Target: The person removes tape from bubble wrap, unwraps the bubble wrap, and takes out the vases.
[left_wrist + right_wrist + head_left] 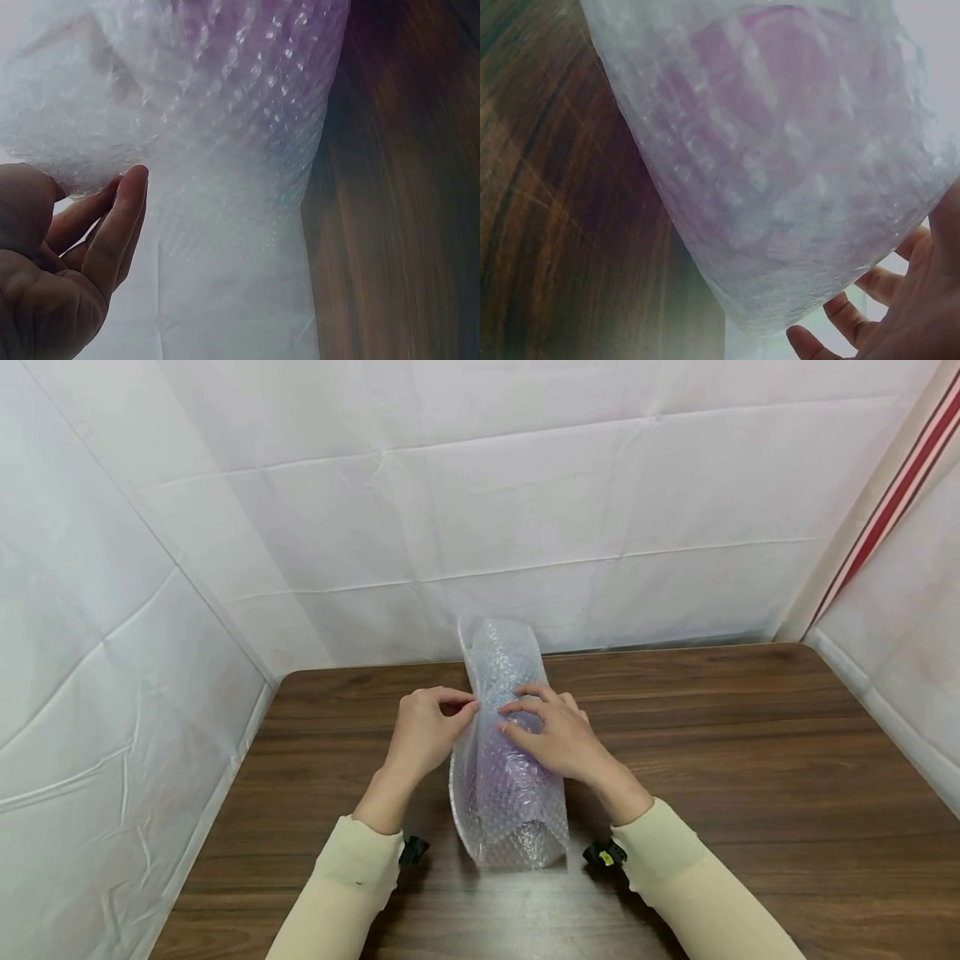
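A roll of clear bubble wrap (525, 806) lies lengthwise at the middle of the table, its far end near the back edge. Something purple and bluish (802, 82) shows through the layers; its kind is hidden. My left hand (422, 735) pinches the loose left edge of the wrap between thumb and fingers, which the left wrist view shows at the raised flap (82, 142). Across the top and right side of the roll, my right hand (558, 735) rests with its fingers spread and slightly bent. At the near end the wrap's layers stand open.
The dark wood-grain table (720, 760) extends on both sides of the roll. White sheeting (525, 510) hangs behind it and along the left and right. A red-striped strip (900, 493) runs down the right back corner.
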`<state>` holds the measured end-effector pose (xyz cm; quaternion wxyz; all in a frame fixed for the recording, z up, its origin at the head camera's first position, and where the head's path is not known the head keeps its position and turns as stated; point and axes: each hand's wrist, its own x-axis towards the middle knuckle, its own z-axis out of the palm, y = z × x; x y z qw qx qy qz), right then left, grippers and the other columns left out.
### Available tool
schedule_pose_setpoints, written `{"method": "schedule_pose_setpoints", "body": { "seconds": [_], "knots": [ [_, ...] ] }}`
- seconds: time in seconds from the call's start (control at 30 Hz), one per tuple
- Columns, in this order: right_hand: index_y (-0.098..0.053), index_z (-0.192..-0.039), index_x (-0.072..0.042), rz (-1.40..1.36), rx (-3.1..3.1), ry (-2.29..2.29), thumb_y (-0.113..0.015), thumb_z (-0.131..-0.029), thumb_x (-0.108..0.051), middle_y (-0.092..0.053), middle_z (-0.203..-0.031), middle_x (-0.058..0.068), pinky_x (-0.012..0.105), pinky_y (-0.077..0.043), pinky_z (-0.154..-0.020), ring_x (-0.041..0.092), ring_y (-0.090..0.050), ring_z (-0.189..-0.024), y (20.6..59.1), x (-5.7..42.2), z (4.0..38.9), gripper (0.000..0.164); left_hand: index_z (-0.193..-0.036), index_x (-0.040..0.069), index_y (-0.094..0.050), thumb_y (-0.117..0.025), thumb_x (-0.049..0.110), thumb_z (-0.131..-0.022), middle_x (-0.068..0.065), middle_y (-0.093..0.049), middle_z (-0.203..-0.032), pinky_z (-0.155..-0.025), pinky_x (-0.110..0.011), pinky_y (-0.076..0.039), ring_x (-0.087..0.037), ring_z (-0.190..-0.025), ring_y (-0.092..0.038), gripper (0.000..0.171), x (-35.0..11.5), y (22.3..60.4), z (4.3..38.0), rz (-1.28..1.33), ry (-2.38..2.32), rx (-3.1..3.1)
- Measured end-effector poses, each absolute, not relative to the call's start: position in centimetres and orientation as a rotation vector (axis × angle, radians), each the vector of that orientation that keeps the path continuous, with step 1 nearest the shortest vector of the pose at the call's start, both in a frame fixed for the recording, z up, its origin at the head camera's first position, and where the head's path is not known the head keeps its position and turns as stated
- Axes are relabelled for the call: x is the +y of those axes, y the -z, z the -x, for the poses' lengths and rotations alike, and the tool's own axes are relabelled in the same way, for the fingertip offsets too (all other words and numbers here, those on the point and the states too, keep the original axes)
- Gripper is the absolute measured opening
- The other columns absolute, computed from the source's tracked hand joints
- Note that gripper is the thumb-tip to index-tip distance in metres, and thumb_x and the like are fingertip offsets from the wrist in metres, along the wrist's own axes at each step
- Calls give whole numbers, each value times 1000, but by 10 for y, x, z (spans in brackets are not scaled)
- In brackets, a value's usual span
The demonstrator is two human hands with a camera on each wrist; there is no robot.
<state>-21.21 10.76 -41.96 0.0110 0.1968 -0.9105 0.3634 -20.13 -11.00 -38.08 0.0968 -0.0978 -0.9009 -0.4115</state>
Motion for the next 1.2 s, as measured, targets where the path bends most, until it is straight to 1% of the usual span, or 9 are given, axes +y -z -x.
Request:
{"method": "schedule_pose_setpoints", "body": {
  "seconds": [0.13,0.3,0.5,0.73,0.83,1.03,1.2],
  "knots": [
    [-75,-125,-27,-588,-2842,-1137,-68,-98,-45,-49,-156,1,65,-33,-104,38,-43,-133,420,108,212,33,-104,11,-83,-76,22,-96,-6,-80,-94,-68,-31,-59,-17,-79,-71,16,-115,382,202,295,1203,-2676],
    [-75,-125,-27,-564,-2844,-1150,-70,-97,-44,-49,-157,2,64,-33,-104,38,-42,-133,420,107,211,33,-105,12,-83,-76,22,-96,-5,-80,-95,-66,-30,-59,-17,-80,-72,15,-121,383,202,291,1203,-2709],
    [-76,-124,-26,-562,-2844,-1151,-71,-96,-44,-50,-156,3,64,-34,-104,39,-42,-133,419,106,211,33,-104,10,-83,-78,22,-94,-5,-80,-94,-65,-30,-57,-18,-81,-72,16,-132,384,202,262,1221,-2738],
    [-75,-124,-27,-564,-2833,-1153,-72,-96,-43,-50,-156,3,65,-34,-104,40,-43,-133,419,105,212,32,-113,5,-79,-80,20,-93,-8,-79,-97,-70,-32,-60,-21,-85,-74,26,-145,386,202,252,1222,-2759],
    [-75,-123,-27,-563,-2830,-1156,-72,-96,-43,-50,-156,2,65,-34,-104,40,-43,-133,418,105,211,32,-116,4,-78,-81,20,-92,-9,-79,-98,-73,-34,-61,-22,-86,-74,29,-150,387,201,242,1216,-2766],
    [-75,-124,-27,-563,-2831,-1160,-72,-96,-44,-49,-157,2,65,-33,-105,40,-42,-135,418,105,212,33,-121,4,-75,-81,20,-92,-11,-78,-101,-77,-37,-62,-23,-89,-74,34,-161,390,201,209,1218,-2788],
    [-75,-124,-28,-563,-2839,-1183,-70,-97,-45,-48,-157,0,65,-30,-107,39,-40,-135,418,105,211,32,-131,5,-70,-80,19,-93,-10,-77,-99,-76,-36,-61,-22,-87,-74,42,-169,392,200,195,1237,-2815]
  ]
}}
